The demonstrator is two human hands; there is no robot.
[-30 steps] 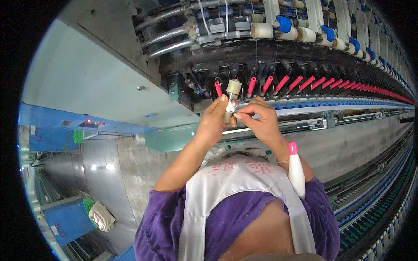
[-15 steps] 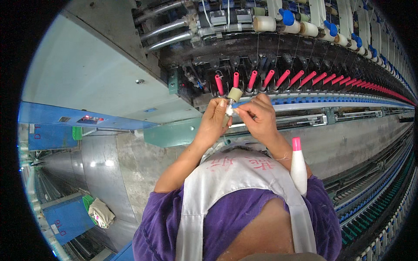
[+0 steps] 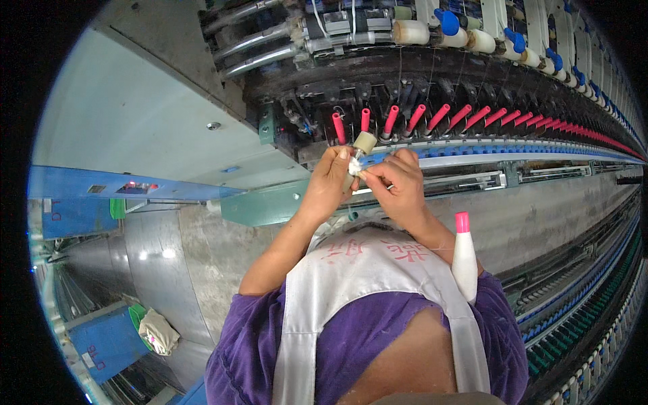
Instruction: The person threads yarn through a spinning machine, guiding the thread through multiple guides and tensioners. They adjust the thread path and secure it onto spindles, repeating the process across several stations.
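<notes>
My left hand is closed around a small double-ended roller, whose cream end sticks out above the fingers. White fibre fluff is bunched at the roller's middle, between my two hands. My right hand pinches at this fluff with thumb and forefinger. A bit of blue shows beside the right fingertips; I cannot tell whether it is a tool or part of the machine behind. Just beyond my hands stands a row of pink bobbin tubes on a spinning frame.
A white yarn bobbin with a pink top rests against my apron by the right arm. Cream rollers and blue knobs line the upper machine. A grey machine cabinet stands at left. Another spinning frame runs along the right.
The roller's cream end has tilted slightly and sits a little higher in my left hand. More white fluff shows at the fingertips. Both hands stay almost in place.
</notes>
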